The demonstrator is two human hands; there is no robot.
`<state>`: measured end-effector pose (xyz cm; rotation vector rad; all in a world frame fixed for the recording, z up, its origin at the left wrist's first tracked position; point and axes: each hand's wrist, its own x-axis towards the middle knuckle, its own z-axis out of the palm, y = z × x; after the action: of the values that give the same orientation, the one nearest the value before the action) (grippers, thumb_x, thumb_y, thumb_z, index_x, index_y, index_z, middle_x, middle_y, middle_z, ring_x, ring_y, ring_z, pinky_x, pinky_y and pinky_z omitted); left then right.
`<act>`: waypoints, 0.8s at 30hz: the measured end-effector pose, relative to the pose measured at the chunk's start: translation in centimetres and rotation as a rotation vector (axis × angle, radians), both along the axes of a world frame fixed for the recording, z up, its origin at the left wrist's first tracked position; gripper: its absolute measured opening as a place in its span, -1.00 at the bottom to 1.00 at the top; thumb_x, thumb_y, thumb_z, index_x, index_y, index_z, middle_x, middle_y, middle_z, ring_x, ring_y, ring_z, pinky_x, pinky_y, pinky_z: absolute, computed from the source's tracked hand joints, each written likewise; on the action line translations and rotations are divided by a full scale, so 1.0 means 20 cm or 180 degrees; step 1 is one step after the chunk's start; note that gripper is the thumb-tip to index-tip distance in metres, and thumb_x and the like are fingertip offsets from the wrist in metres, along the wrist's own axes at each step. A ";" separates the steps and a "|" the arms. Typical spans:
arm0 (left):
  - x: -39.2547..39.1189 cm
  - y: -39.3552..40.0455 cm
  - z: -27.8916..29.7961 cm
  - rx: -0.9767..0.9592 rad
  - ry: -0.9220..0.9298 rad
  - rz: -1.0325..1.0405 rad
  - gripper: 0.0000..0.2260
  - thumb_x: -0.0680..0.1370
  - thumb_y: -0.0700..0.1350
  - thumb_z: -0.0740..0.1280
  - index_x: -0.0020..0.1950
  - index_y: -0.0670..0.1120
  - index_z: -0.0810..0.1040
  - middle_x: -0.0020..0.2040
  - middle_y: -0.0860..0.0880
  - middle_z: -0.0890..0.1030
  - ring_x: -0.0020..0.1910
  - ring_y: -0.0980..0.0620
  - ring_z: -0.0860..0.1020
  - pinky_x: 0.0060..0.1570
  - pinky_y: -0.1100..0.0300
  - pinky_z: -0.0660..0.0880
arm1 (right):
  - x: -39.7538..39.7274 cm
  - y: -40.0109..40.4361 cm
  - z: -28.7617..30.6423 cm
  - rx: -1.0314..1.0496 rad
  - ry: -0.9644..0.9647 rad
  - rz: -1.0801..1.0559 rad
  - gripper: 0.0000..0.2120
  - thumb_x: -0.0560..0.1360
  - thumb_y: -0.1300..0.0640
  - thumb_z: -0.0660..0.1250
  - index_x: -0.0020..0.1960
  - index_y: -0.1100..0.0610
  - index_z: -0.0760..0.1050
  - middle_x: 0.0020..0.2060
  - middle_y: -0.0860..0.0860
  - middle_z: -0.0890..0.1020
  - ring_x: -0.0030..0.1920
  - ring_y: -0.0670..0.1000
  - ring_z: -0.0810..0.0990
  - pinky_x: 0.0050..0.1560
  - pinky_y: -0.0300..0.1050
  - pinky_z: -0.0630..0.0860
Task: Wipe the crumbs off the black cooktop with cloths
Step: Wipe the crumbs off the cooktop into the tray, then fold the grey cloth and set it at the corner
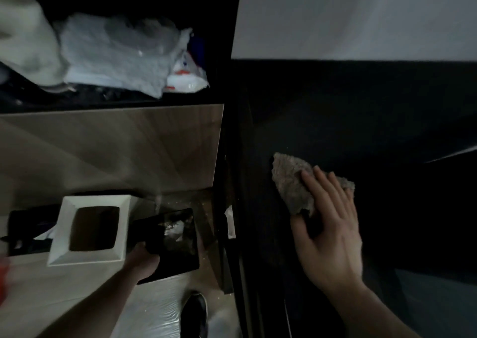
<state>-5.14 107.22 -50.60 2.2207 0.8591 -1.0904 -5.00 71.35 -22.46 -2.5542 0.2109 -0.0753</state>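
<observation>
The right hand lay flat with straight fingers pressing a brownish cloth onto the black cooktop, near its left edge, so the wiping looked to be under way rather than finished. The left hand held a dark, flat tray-like thing, fingers curled round its near edge, low beside the cooktop and next to a white square bin, and pale bits lay on it, which suggested some crumbs had been caught there. The frame was too dim to tell how many crumbs remained on the glass.
</observation>
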 end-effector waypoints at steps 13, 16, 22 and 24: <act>-0.01 -0.21 1.57 -0.1218 -0.1522 -0.0674 -0.73 0.58 -0.20 0.38 0.16 0.17 0.59 0.10 0.16 0.67 0.14 0.22 0.62 0.21 0.15 0.58 | 0.19 -0.05 0.40 0.0316 0.1846 -0.1256 -0.49 0.52 0.01 0.39 0.46 -0.01 0.47 0.26 0.03 0.62 0.32 0.14 0.57 0.37 0.13 0.52; -0.07 -0.33 1.89 -0.1392 -0.1790 -0.0806 -0.75 0.59 -0.20 0.39 0.19 0.08 0.63 0.09 0.14 0.68 0.10 0.21 0.64 0.14 0.25 0.59 | 0.09 -0.04 0.53 0.0673 0.1947 -0.1118 -0.84 0.55 0.07 0.40 0.09 0.08 0.65 -0.08 0.01 0.68 -0.06 0.05 0.67 -0.07 -0.05 0.63; -0.20 -0.61 2.37 -0.1742 -0.2100 -0.1240 -0.75 0.57 -0.21 0.42 0.16 0.10 0.66 -0.01 0.14 0.71 0.04 0.28 0.65 0.01 0.40 0.59 | -0.28 -0.10 0.93 0.1156 0.1391 -0.0574 -0.88 0.61 0.16 0.42 -0.06 -0.01 0.54 -0.17 -0.05 0.65 -0.27 -0.21 0.65 -0.36 -0.35 0.50; -0.24 -0.72 2.50 -0.1762 -0.2114 -0.1439 -0.74 0.59 -0.15 0.41 0.20 0.16 0.62 0.04 0.20 0.67 0.09 0.31 0.62 -0.03 0.53 0.53 | -0.41 -0.19 1.07 0.1108 0.1266 -0.0430 -0.90 0.60 0.14 0.45 -0.04 -0.02 0.58 -0.19 -0.05 0.69 -0.25 -0.25 0.67 -0.33 -0.35 0.55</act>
<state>-9.95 92.75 -0.66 2.0975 -0.2151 -0.5769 -13.24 67.56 -0.97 -2.1819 0.5023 0.3884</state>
